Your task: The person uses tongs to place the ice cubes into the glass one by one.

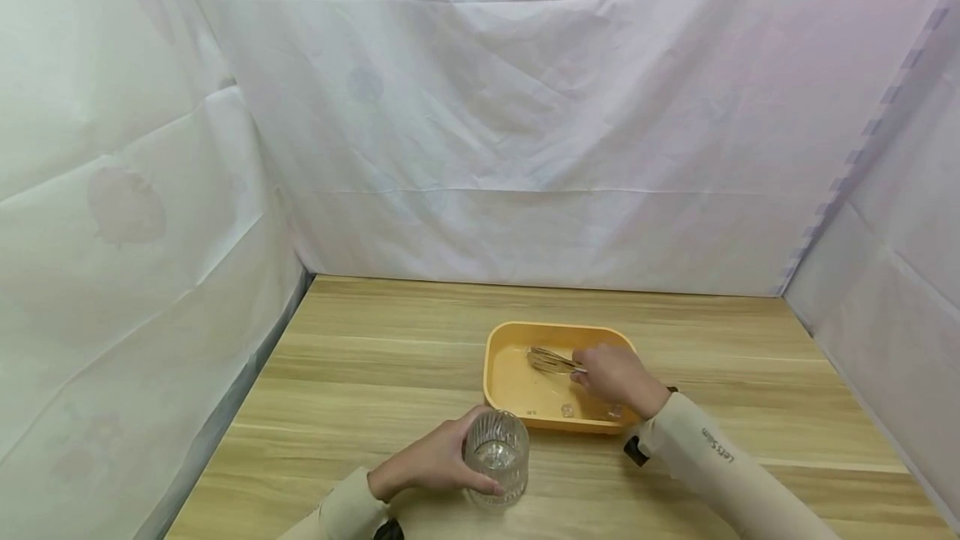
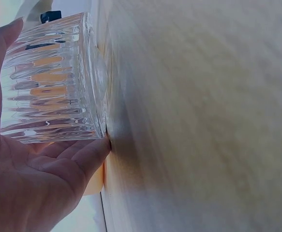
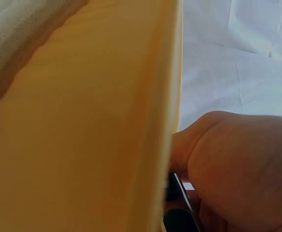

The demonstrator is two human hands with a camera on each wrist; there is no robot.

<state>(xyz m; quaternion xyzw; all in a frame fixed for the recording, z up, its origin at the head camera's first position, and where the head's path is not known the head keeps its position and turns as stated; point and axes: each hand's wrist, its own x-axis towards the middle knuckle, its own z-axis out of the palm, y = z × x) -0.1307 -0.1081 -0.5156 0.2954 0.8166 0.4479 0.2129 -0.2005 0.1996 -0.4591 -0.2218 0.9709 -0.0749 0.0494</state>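
A clear ribbed glass [image 1: 498, 458] stands upright on the table in front of the tray. My left hand [image 1: 447, 455] holds it from the left, thumb on the near side, the other fingers partly hidden behind it. In the left wrist view those fingers reach low by the base of the glass [image 2: 49, 87]. Inside the yellow tray [image 1: 513, 386], my right hand [image 1: 611, 373] grips metal tongs [image 1: 553, 361], whose tips point left near the tray floor. Dark patches show on the tongs [image 3: 179, 220] in the right wrist view. The tray wall [image 3: 82, 121] hides most of the fingers there.
Small clear cubes lie along the near side of the tray, one cube [image 1: 567, 411] near its middle and another cube [image 1: 615, 411] by the right wrist. Around the tray extends a wood-grain table [image 1: 360, 357]. White cloth [image 1: 525, 107] hangs at the back and both sides.
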